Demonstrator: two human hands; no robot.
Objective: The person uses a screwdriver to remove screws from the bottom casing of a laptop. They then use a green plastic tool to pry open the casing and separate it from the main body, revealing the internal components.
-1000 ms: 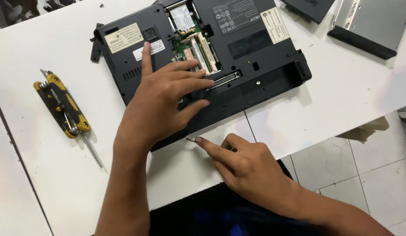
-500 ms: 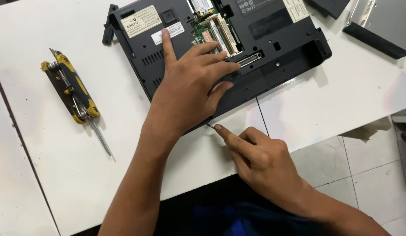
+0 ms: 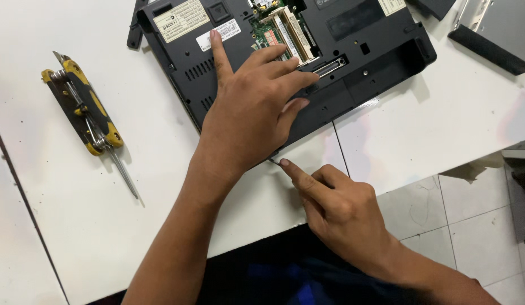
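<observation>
Left hand (image 3: 248,110) pressed flat, fingers spread, on upturned laptop (image 3: 341,51); right hand (image 3: 336,206) pinches a thin tool (image 3: 272,161) at its near edge. Prying stage; steady leverage required.

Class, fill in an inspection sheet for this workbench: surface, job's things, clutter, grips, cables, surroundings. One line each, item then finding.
Surface: white table, with a seam running under the laptop.
Job's things: black laptop lying upside down, one bay open showing green boards; a thin metal tip at its front edge.
Clutter: yellow-and-black folding tool set, one bit swung out; grey drive at top right.
Grips: left hand pressed flat on the laptop, fingers spread; right hand with forefinger on the metal tip at the table edge.
Cables: nothing seen.
Surroundings: tiled floor to the right; dark clothing below.
</observation>
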